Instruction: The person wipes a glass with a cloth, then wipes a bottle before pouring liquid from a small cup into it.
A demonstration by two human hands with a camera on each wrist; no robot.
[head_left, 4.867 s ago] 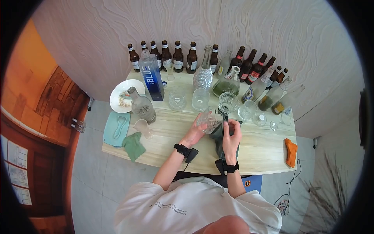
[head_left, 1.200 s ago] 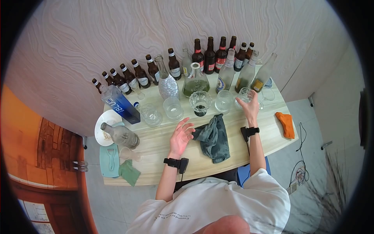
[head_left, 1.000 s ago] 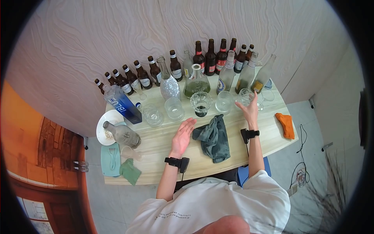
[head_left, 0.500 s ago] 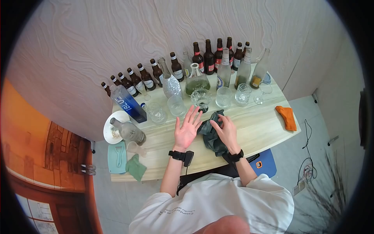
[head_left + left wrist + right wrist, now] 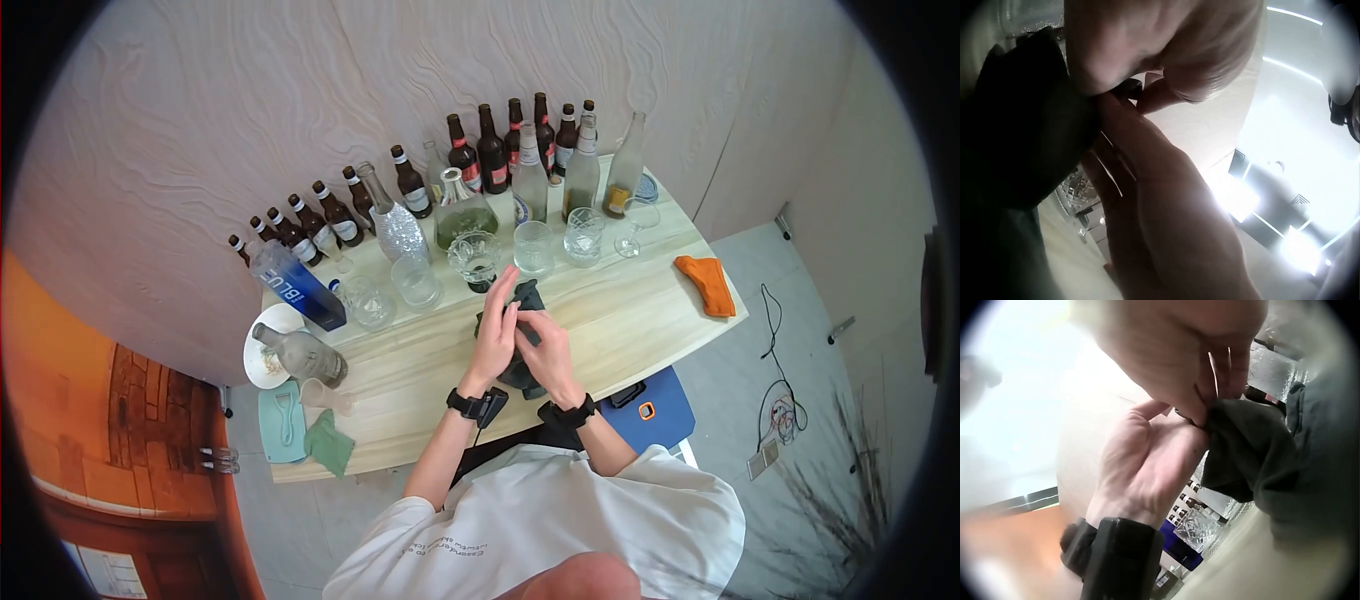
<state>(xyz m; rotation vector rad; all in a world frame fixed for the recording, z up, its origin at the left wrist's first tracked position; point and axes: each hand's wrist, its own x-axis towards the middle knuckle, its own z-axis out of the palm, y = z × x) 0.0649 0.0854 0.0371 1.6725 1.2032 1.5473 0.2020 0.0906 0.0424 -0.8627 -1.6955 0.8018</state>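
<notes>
My left hand [image 5: 493, 335] is raised over the near middle of the table, its fingers straight and palm turned toward my right hand [image 5: 543, 355]. The right hand meets it at the palm. In the right wrist view the right fingers pinch a corner of a dark green-grey cloth [image 5: 1244, 447] against the left palm [image 5: 1163, 450]. The rest of that cloth [image 5: 527, 295] shows behind and below both hands. Just past them stands a flared, patterned glass [image 5: 474, 255] with a dark base, and a clear tumbler [image 5: 534, 245] is to its right.
Brown beer bottles [image 5: 490, 150] line the back edge. Before them stand a decanter [image 5: 465, 215] of green liquid, a glittery bottle [image 5: 398, 228] and a blue bottle [image 5: 300, 285]. A plate [image 5: 262, 360], grey bottle [image 5: 305, 355] and green cloth [image 5: 328, 443] lie left; an orange cloth [image 5: 705, 285] right.
A cut-glass tumbler once in my hands now stands in the row of glasses. My right hand has come back from the glasses to the dark cloth and up against my left palm.
</notes>
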